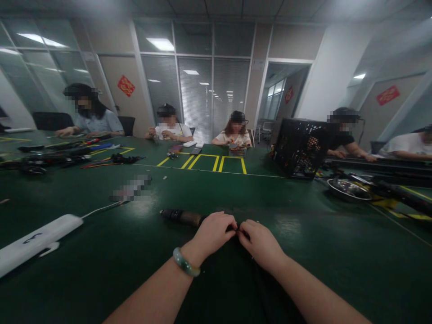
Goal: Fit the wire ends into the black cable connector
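The left hand (214,229) and right hand (263,242) met at the fingertips, pinching a small dark piece (238,228) mostly hidden between them, while the dark cylindrical tool (182,217) lay left of that grip, its right end behind the left hand.

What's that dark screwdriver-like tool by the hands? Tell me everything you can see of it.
The dark screwdriver-like tool lies lengthwise on the green table, its narrow, metallic-looking tip pointing left. Next come a black, ringed front section and a brownish barrel. The rear is hidden behind the left hand; I can't tell whether they touch.
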The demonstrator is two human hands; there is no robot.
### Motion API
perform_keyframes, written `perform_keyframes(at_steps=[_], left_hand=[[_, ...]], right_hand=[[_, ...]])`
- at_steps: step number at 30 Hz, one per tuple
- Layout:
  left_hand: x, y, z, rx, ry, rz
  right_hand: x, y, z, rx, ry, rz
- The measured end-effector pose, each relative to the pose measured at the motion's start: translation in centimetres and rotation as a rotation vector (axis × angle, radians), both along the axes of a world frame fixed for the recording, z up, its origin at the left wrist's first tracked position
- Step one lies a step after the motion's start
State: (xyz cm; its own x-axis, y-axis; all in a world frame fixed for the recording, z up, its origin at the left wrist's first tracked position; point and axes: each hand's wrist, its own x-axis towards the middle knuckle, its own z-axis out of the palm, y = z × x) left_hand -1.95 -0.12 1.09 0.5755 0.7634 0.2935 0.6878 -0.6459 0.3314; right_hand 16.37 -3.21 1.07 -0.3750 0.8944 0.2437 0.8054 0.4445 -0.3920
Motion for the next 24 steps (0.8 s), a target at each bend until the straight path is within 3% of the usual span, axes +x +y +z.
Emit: perform_keyframes(at_steps=[14, 24], left_hand=[[0.03, -0.09, 0.0, -0.016, -0.03, 0.027], [-0.08, -0.34, 0.01, -0.009, -0.086, 0.038]], right_hand=[[0.39, 0.52, -0.93, -0.136, 0.118, -0.044], [0.34, 0.29, -0.4, -0.156, 0.138, -0.053]])
